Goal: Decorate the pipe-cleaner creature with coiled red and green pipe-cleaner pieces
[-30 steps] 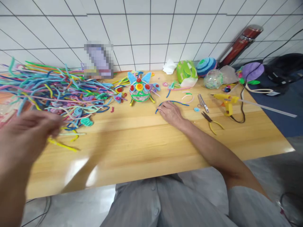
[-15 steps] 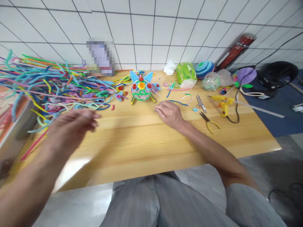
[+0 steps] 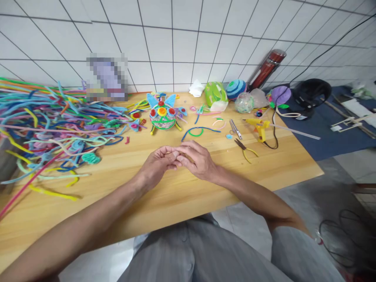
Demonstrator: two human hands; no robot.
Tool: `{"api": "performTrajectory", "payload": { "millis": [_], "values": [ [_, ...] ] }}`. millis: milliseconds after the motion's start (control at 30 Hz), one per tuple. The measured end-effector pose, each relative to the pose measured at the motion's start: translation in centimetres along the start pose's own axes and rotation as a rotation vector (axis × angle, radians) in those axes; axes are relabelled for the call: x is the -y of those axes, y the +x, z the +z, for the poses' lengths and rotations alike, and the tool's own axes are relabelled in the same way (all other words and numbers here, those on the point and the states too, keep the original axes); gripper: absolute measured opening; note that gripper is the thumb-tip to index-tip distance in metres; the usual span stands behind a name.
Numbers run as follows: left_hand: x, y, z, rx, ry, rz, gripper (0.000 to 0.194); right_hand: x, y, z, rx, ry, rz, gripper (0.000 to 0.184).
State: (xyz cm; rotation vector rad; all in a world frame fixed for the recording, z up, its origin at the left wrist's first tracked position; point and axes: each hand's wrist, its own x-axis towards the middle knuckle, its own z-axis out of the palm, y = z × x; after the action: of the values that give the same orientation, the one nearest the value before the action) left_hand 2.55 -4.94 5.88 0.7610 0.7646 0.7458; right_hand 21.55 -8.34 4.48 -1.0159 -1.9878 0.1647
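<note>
Over the middle of the table, my left hand (image 3: 158, 164) and my right hand (image 3: 199, 159) meet at the fingertips. Both are closed in a pinch, and whatever lies between the fingers is hidden or too small to name. Just beyond them stands a round creature (image 3: 163, 114) with blue ears, red and yellow button-like spots, a green mouth and yellow feet. Blue and green pipe cleaners (image 3: 196, 131) lie on the wood behind my right hand. A small red piece (image 3: 127, 140) rests to the left of the creature.
A big heap of pipe cleaners (image 3: 67, 121) covers the table's left side. To the right lie pliers (image 3: 246, 150), a metal tool (image 3: 235, 129) and a yellow glue gun (image 3: 258, 128) with its cord. A green roll (image 3: 216, 94), a blue striped ball (image 3: 235, 89) and a red flask (image 3: 268, 68) stand along the wall.
My left hand has come from the pipe cleaner heap to the middle and meets my right hand. My right hand has drawn slightly nearer me. The view has turned a little to the right.
</note>
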Motion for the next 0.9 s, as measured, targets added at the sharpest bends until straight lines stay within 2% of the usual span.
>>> {"api": "performTrajectory", "payload": {
  "millis": [233, 400, 500, 633, 733, 900],
  "values": [
    [0.7, 1.4, 1.0, 0.029, -0.055, -0.045, 0.042, -1.6, -0.7, 0.7, -0.092, 0.187, 0.17, 0.025],
    [1.4, 2.1, 1.4, -0.002, -0.088, -0.055, 0.032, -2.8, -1.0, 0.6, -0.148, 0.201, 0.224, 0.02],
    [1.7, 2.1, 1.6, 0.017, -0.112, -0.073, 0.026, -3.2, -0.9, 0.2, -0.17, 0.199, 0.319, 0.02],
    [1.8, 2.0, 1.2, 0.06, -0.111, -0.107, 0.034, -3.9, -0.5, -0.5, -0.257, 0.315, 0.553, 0.033],
    [1.8, 2.1, 0.6, 0.044, -0.132, -0.11, 0.041, -4.7, 0.0, -1.0, -0.352, 0.452, 0.695, 0.04],
    [1.9, 2.3, 0.2, 0.063, -0.177, -0.131, 0.057, -5.4, 0.5, -1.6, -0.423, 0.556, 0.753, 0.035]
  ]
}}
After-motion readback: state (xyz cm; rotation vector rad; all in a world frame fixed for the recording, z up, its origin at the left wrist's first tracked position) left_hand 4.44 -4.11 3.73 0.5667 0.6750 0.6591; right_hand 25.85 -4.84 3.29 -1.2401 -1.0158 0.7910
